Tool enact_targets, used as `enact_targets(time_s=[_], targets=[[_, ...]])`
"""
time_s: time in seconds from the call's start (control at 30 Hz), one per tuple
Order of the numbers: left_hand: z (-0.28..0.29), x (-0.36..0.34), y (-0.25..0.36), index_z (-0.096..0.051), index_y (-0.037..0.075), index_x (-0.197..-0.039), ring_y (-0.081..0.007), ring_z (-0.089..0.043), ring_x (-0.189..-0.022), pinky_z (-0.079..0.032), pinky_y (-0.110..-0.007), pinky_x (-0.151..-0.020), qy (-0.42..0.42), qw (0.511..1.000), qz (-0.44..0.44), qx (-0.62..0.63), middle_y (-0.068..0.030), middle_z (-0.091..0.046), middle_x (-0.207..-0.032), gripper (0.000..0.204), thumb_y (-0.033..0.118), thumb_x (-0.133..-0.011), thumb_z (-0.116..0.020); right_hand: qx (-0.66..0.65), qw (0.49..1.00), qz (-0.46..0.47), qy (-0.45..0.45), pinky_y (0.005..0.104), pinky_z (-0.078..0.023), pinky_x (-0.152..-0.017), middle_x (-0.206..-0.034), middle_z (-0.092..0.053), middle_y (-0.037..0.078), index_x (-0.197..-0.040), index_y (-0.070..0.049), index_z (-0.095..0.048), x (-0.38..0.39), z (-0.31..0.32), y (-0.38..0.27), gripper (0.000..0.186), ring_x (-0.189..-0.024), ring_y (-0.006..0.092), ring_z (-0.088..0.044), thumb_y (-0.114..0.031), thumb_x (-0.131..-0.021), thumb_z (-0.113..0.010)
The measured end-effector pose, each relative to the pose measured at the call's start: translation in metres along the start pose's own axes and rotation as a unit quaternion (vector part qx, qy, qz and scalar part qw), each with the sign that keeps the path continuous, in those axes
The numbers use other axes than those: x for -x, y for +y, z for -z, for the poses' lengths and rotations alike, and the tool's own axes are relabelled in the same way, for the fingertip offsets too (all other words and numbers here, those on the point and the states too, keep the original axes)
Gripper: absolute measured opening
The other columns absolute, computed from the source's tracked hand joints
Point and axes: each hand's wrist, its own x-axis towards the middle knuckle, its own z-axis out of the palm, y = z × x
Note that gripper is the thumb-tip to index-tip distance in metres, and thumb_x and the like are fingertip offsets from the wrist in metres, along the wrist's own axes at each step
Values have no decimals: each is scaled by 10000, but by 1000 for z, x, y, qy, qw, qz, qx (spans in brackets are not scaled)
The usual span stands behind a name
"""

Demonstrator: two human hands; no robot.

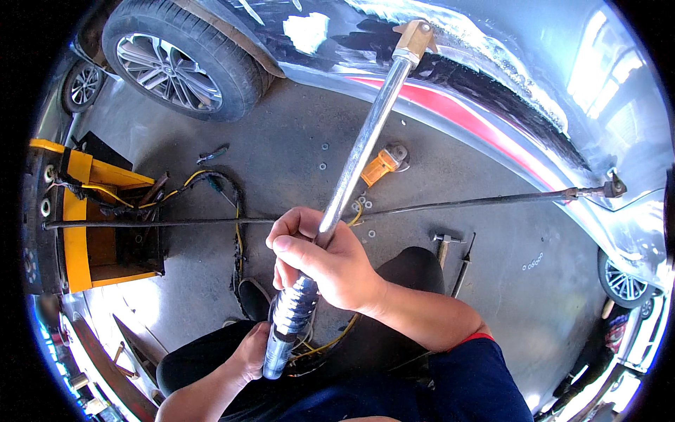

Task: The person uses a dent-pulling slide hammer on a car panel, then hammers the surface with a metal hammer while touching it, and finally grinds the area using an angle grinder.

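My right hand [330,271] has its fingers curled round a long chrome rod [365,137] of a puller tool. At the rod's far end, a brass-coloured head [415,43] is against the car's side panel [492,63], which has patches of dark and white material. Below my right hand are a ridged metal sleeve and the tool's lower grip [281,352]. My left hand [249,352] grips that lower end, its fingers partly hidden. A dark horizontal bar [464,202] runs behind the rod to a fitting [612,188] near the panel.
A yellow-and-black machine [81,264] with cables stands at left. On the grey floor [295,141] lie an orange grinder [383,165], a hammer [444,250], another rod [462,274] and several washers. The car's wheel [176,74] is at upper left; a person's dark-clothed part [590,359] shows at lower right.
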Motion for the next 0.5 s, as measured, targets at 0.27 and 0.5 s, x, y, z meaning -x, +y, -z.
enact_targets(time_s=[0.27,0.5], targets=[[14,-8,-3,-641,26,-1183,-199,-674,-831,-561,-320,-723,-20,999,18,-24,-102,-695,-932,401,298,-1079,-366,-37,998,34,37,392,-575,-677,-689,-582,70,-1212,22,-553,-18,8,-30,283,-626,207,-641,-141,-982,-578],[18,0,-10,-595,20,-1258,-220,-669,-899,-555,-366,-804,8,997,37,-70,-123,-695,-998,437,324,-1091,-330,-44,986,161,2,406,-548,-674,-665,-564,27,-1296,-23,-559,-37,23,-59,385,-637,195,-628,-300,-1033,-509]])
